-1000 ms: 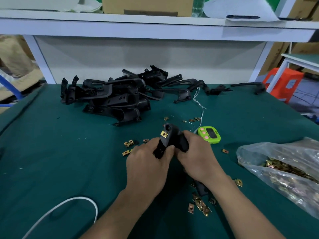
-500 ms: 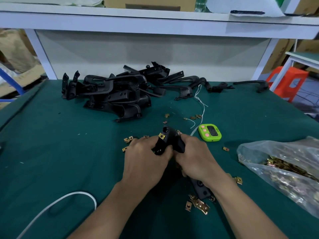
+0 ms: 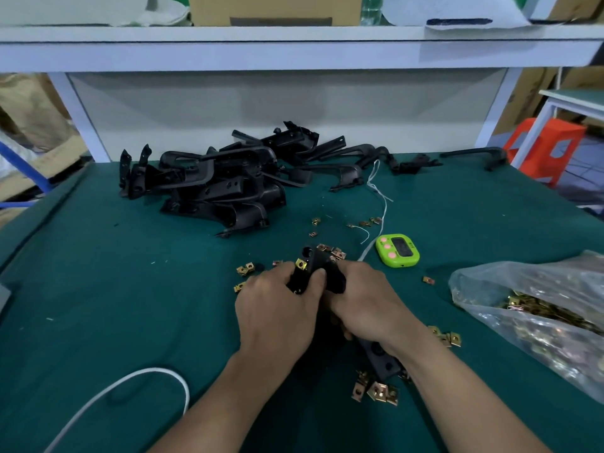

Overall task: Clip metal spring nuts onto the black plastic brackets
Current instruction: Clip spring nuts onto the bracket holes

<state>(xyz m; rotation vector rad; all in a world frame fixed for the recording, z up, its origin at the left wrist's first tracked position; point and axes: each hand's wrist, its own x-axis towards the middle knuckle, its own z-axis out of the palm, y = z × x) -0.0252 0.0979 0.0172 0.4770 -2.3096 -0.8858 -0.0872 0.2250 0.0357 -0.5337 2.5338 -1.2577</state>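
Observation:
Both hands hold one black plastic bracket (image 3: 312,268) just above the green table. My left hand (image 3: 277,305) grips its upper end, thumb beside a brass spring nut (image 3: 301,263) clipped on that end. My right hand (image 3: 366,302) grips the bracket's middle; the lower end (image 3: 380,358) sticks out under my right wrist. Loose spring nuts (image 3: 376,392) lie near that end, and others (image 3: 245,269) lie left of my left hand. A pile of black brackets (image 3: 222,184) sits at the back.
A clear plastic bag of spring nuts (image 3: 539,308) lies at the right. A green timer (image 3: 397,250) sits beyond my right hand, with white string (image 3: 379,191) behind it. A white cable (image 3: 130,382) loops at the near left. A white shelf (image 3: 294,50) hangs overhead.
Both hands stay on the bracket, which has tilted and shifted slightly downward toward me. The clipped nut remains on its upper end.

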